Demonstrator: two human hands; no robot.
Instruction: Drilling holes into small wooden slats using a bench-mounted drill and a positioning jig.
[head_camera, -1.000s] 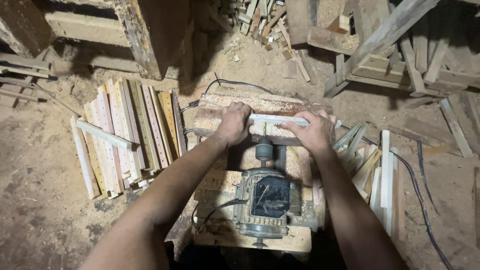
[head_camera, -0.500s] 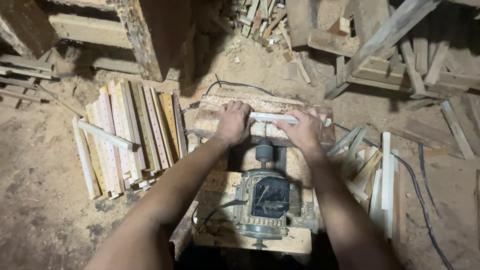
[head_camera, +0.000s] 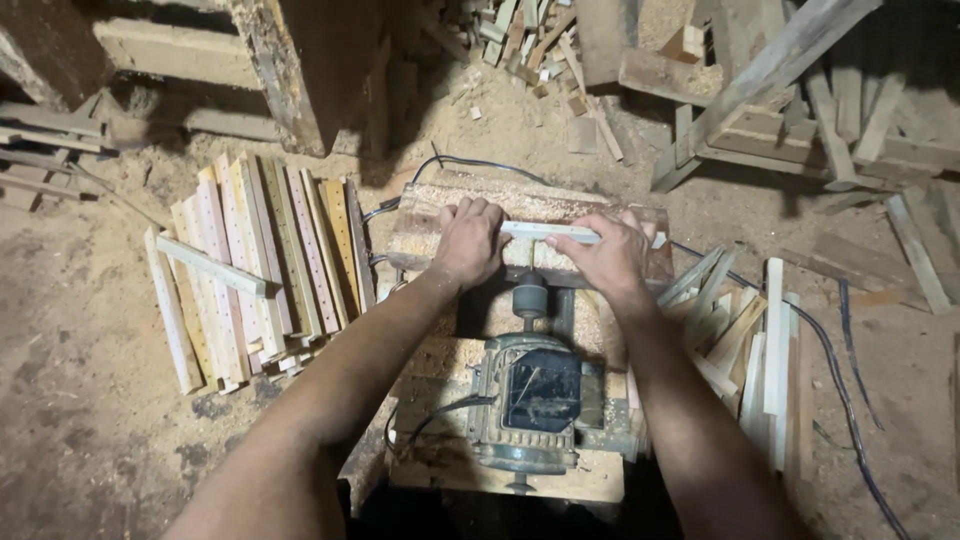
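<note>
Both my hands grip a thin pale wooden strip (head_camera: 548, 231) that lies crosswise on a sawdust-covered wooden block (head_camera: 420, 225). My left hand (head_camera: 467, 243) clasps the strip's left end and my right hand (head_camera: 603, 255) holds its right part. Just below the strip, the chuck (head_camera: 529, 294) of a grey electric motor (head_camera: 535, 400) points up at it, between my hands. The motor sits on a wooden base (head_camera: 500, 480) between my forearms.
A row of drilled wooden strips (head_camera: 260, 265) lies on the sawdust floor at the left. A looser pile of plain strips (head_camera: 750, 340) lies at the right. Black cables (head_camera: 840, 380) run along the right side. Scrap timber (head_camera: 780, 90) and offcuts fill the back.
The strip has slid a little to the left across the block, and my right hand has shifted left with it. My left hand has barely moved.
</note>
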